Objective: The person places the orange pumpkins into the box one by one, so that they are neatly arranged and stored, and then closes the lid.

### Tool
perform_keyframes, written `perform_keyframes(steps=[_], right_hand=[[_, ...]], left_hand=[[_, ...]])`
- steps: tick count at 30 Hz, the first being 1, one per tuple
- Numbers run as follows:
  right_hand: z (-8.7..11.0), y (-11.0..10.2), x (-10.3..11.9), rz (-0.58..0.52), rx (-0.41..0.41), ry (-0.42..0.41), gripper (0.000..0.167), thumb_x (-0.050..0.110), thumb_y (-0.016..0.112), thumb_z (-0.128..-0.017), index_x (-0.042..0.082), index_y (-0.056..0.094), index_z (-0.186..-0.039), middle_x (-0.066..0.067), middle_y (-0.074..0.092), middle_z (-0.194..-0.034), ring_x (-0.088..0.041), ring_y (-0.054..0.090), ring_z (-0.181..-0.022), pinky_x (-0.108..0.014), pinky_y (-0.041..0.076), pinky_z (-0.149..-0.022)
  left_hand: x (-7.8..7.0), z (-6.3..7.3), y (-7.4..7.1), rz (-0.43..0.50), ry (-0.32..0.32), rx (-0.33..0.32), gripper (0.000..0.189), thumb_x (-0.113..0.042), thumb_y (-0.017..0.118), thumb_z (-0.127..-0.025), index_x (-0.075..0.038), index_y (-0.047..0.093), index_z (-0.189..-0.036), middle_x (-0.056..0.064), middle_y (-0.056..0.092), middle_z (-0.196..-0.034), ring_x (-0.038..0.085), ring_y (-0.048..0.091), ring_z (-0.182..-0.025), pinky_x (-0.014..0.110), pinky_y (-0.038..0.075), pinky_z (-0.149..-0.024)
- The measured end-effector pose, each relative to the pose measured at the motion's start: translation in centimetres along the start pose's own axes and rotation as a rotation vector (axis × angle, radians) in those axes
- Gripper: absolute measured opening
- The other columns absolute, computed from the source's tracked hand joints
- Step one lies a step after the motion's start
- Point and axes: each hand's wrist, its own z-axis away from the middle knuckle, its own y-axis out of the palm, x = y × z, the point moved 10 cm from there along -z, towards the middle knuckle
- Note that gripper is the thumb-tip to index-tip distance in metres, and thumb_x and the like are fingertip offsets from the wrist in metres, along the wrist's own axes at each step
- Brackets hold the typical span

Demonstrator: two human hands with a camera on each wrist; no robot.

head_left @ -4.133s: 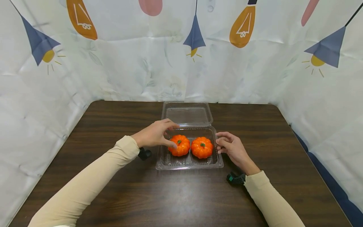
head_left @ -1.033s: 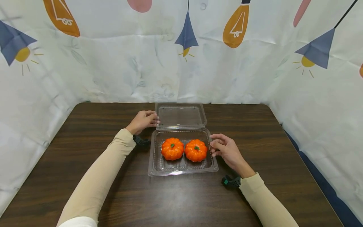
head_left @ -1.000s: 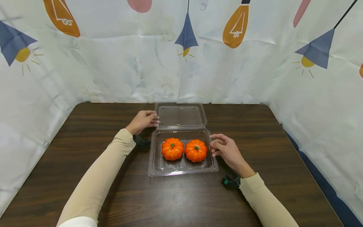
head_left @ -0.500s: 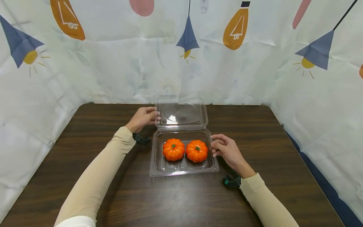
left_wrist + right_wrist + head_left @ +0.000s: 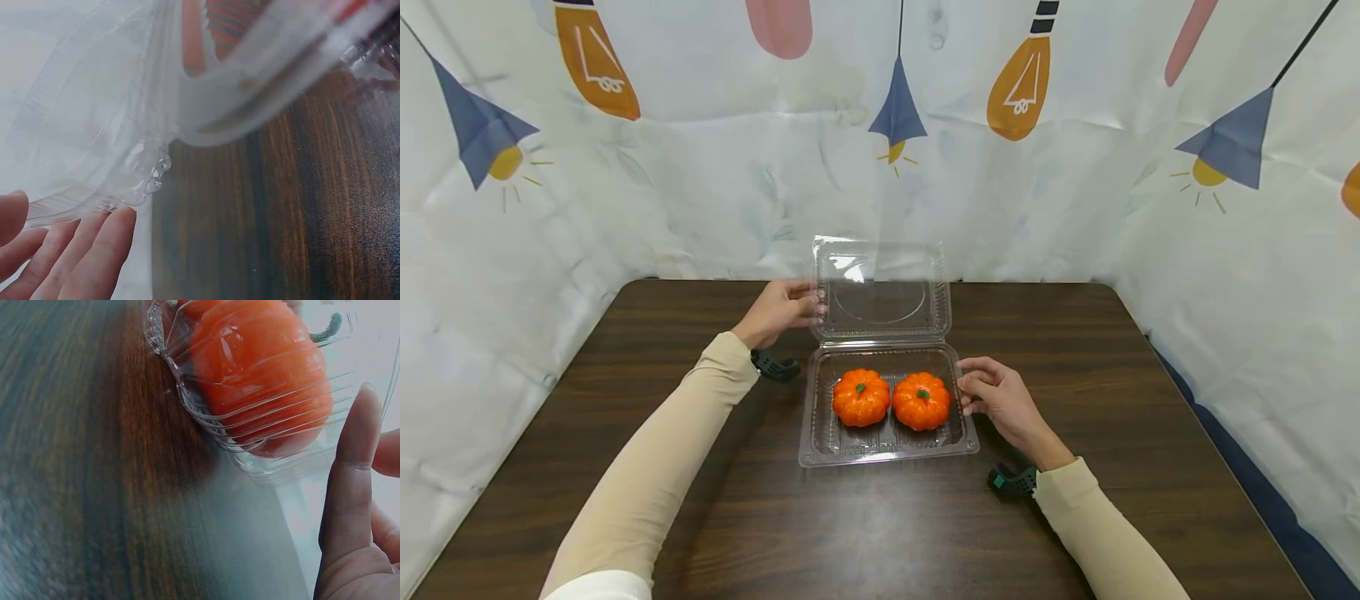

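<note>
Two small orange pumpkins (image 5: pixel 861 397) with green stems sit side by side in the base (image 5: pixel 887 454) of a clear plastic clamshell container. Its hinged lid (image 5: pixel 883 287) stands tilted up at the back, overlapping the table's far edge. At the lid's left edge, my left hand (image 5: pixel 778 312) pinches the plastic; the left wrist view puts the thumb and fingertips (image 5: pixel 122 225) at its corner. My right hand (image 5: pixel 1000 396) holds the base by its right rim. In the right wrist view, its index finger (image 5: pixel 356 469) runs along the ribbed wall beside the nearer pumpkin (image 5: pixel 262 381).
The container rests on a dark wood-grain table (image 5: pixel 865 533). Behind and to both sides hangs a white curtain (image 5: pixel 722 183) printed with lamps and bulbs. Each wrist wears a dark band (image 5: pixel 775 367). Dark blue cloth (image 5: pixel 1247 467) shows beyond the table's right edge.
My left hand has gone from the left pumpkin to the lid's left edge. The lid, lying flat a second ago, has swung upward. My right hand stays at the right rim.
</note>
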Motion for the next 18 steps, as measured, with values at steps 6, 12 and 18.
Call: perform_keyframes(steps=[6,12,18], right_hand=[[0.1,0.2,0.1,-0.007,0.008,0.0,0.037,0.01,0.063,-0.102,-0.004,0.052,-0.135,0.007,0.072,-0.089,-0.01,0.064,-0.069,-0.022,0.062,-0.065],[0.2,0.2,0.1,-0.003,0.008,0.003,0.038,0.009,0.062,-0.103,-0.004,0.051,-0.136,0.006,0.072,-0.089,-0.01,0.064,-0.069,-0.022,0.062,-0.065],[0.2,0.2,0.0,0.003,-0.001,0.012,0.039,0.008,0.062,-0.102,-0.005,0.05,-0.137,0.006,0.072,-0.089,-0.01,0.064,-0.068,-0.023,0.062,-0.065]], left_hand=[[-0.9,0.7,0.1,-0.017,0.014,0.023,0.055,-0.005,0.045,-0.11,0.004,0.028,-0.161,0.026,0.041,-0.162,0.044,0.053,-0.141,0.046,0.053,-0.111],[-1.6,1.3,0.1,-0.042,0.029,0.028,0.055,-0.003,0.046,-0.109,0.003,0.029,-0.161,0.026,0.039,-0.162,0.042,0.052,-0.143,0.05,0.049,-0.115],[-2.3,2.0,0.2,-0.039,0.031,0.023,0.06,-0.003,0.05,-0.108,0.004,0.025,-0.162,0.026,0.036,-0.164,0.042,0.051,-0.143,0.046,0.05,-0.114]])
